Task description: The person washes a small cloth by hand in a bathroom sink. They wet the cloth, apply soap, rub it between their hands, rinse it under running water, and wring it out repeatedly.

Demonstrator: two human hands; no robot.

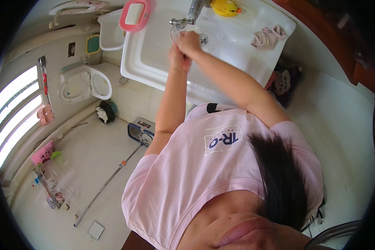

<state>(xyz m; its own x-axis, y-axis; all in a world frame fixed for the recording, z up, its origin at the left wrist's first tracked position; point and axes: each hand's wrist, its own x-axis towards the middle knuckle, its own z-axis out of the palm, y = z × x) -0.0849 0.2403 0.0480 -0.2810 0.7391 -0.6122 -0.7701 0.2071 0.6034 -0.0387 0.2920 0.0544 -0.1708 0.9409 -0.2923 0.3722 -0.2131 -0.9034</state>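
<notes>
Both hands meet over the white washbasin (153,59), just below the metal tap (181,22). My right hand (190,42) is bent over the top of my left hand (178,57), and the two touch. A clear, curved shape (174,33) shows at the fingers under the spout; I cannot tell whether it is a glass vessel or water. The fingers mostly hide one another, so a grip cannot be made out. The metal drain (203,39) lies just right of my right hand, with wet, shiny basin around it.
A pink soap dish (122,22) with white soap (134,14) sits on the basin's left rim. A yellow rubber duck (224,7) and a crumpled cloth (264,40) are to the right. At left are a toilet (72,86), a bin (105,112) and a long-handled mop (106,179).
</notes>
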